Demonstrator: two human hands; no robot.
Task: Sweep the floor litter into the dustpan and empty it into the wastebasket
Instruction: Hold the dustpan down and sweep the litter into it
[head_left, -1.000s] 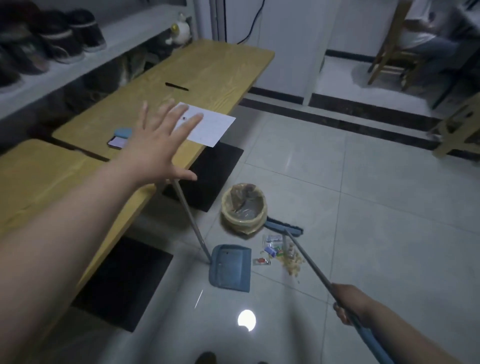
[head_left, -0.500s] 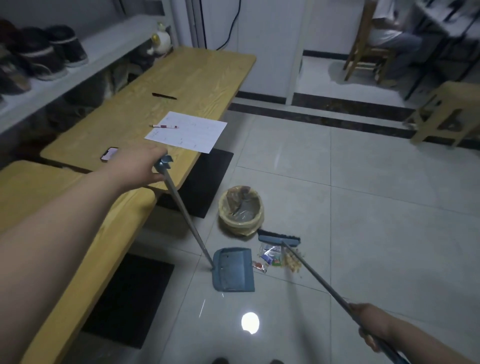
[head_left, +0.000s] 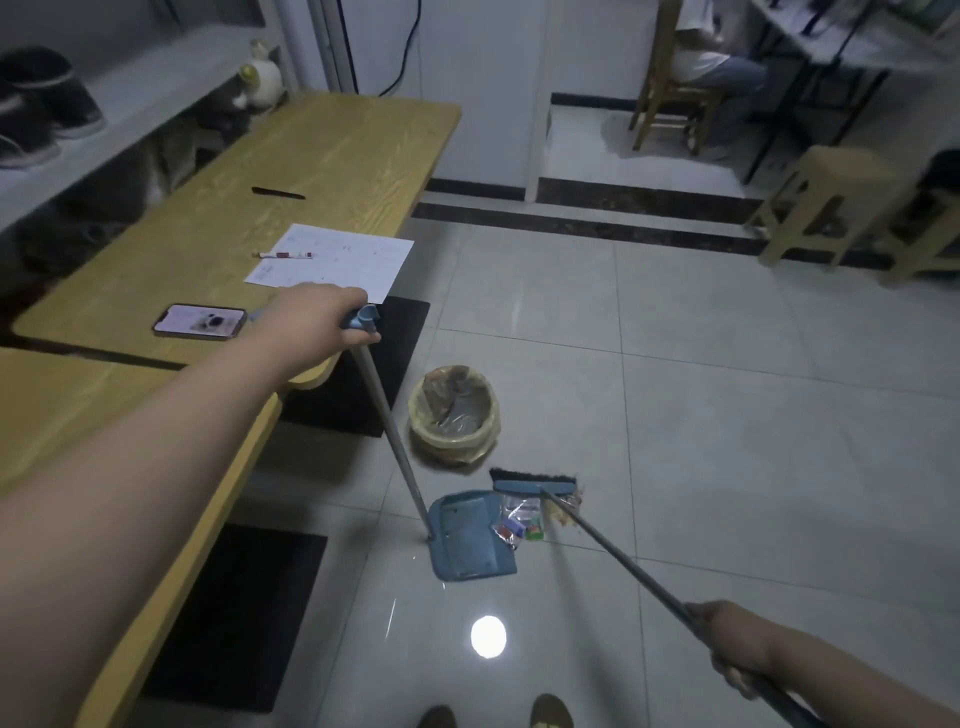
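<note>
A blue dustpan (head_left: 470, 540) lies flat on the tiled floor, its long grey handle rising to my left hand (head_left: 317, 325), which grips the blue top end. My right hand (head_left: 737, 649) holds the long handle of a blue broom (head_left: 535, 484), whose head rests on the floor just behind a small pile of litter (head_left: 530, 519): wrappers and crumbs at the dustpan's right edge. A round wastebasket (head_left: 453, 413) with a yellowish bag liner stands just beyond the dustpan and broom head.
A wooden table (head_left: 291, 171) on the left carries a phone (head_left: 200, 321), a paper sheet (head_left: 337, 257) with a pen, and a dark pen. Black mats (head_left: 239, 613) lie under it. Wooden stools (head_left: 831, 202) stand far right; a seated person (head_left: 711, 57) is beyond.
My left hand went from open in the air above the table to gripping the top of the dustpan handle. The broom head has moved closer behind the litter, by the dustpan.
</note>
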